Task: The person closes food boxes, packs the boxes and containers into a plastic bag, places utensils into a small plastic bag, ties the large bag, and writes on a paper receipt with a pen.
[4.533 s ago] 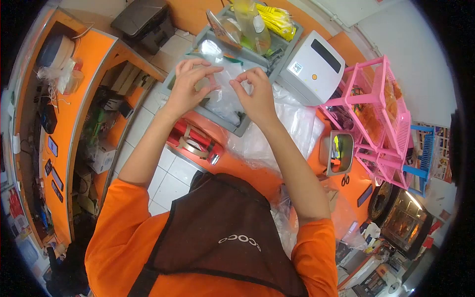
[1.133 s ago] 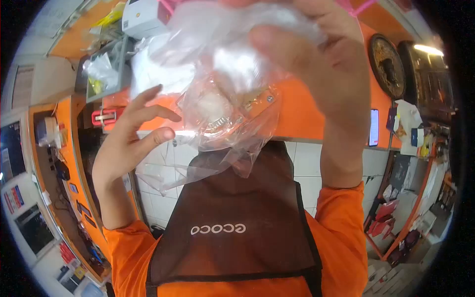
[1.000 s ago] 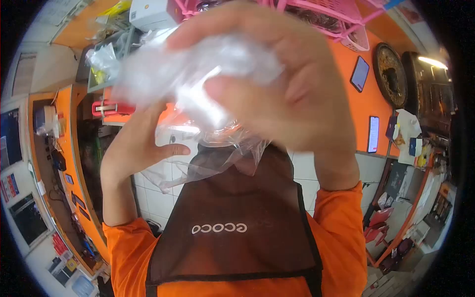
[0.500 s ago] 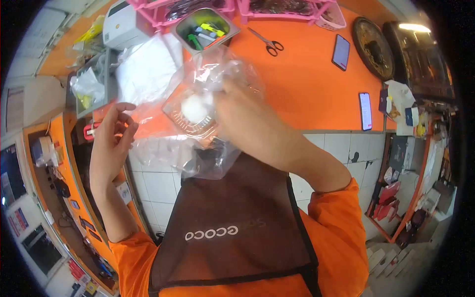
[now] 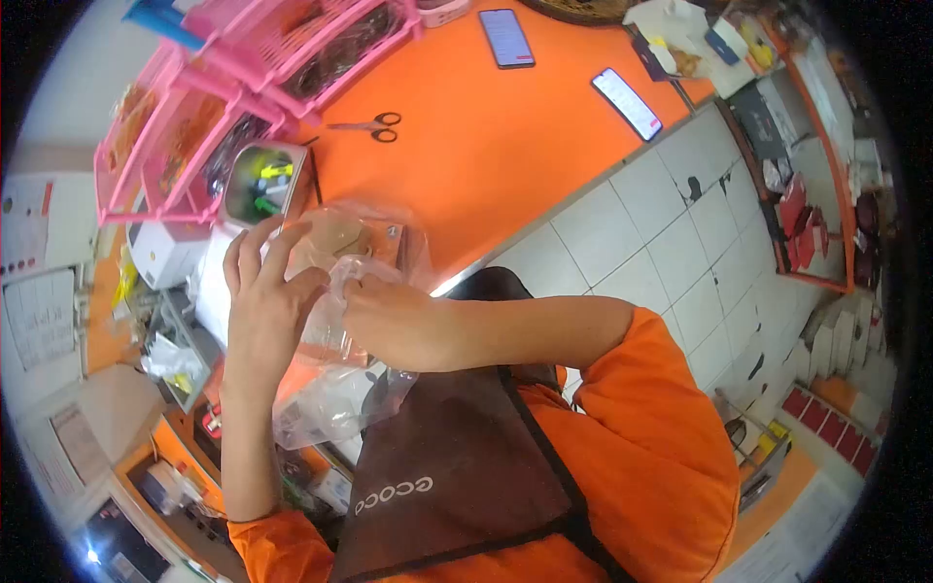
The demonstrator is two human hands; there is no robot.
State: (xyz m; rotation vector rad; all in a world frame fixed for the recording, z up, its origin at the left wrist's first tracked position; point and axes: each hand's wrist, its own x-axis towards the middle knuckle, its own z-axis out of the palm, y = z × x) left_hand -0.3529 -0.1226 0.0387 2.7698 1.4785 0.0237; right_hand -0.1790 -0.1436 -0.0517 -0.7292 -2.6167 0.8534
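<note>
My left hand is raised at the left side of a clear plastic bag, its fingers bent and apart, with no visible hold on the plastic. Closed fingers of my right hand pinch the bag's crumpled upper part. Under and around the plastic, near the counter's front edge, lie a clear container and a brown item, both partly hidden by the hands and the film.
A metal tin with markers stands beside pink racks. Scissors and two phones lie on the orange counter. A white printer and grey bin are at the left.
The view has turned, so the counter now slants. My right hand has gone from moving the crumpled plastic up high to pinching it low over the container. My left hand is now closer to the bag.
</note>
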